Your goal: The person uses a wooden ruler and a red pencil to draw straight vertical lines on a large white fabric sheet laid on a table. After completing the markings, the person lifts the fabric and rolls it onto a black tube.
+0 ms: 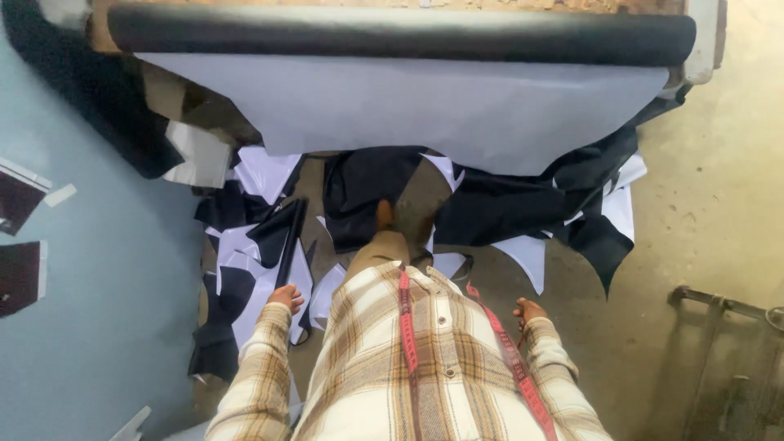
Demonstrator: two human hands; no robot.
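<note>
Plaid shirt (pixel 441 367), red tape (pixel 406 322) — jagged scraps (pixel 269 245)

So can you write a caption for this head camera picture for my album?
Both hands, left and right, hang empty above black and white scraps below a roll.

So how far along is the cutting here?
Done: black and white offcuts litter the floor. In hand: nothing; left hand and right hand hang empty at the sides. Left: the black roll, its white sheet hanging uncut off the table.
</note>
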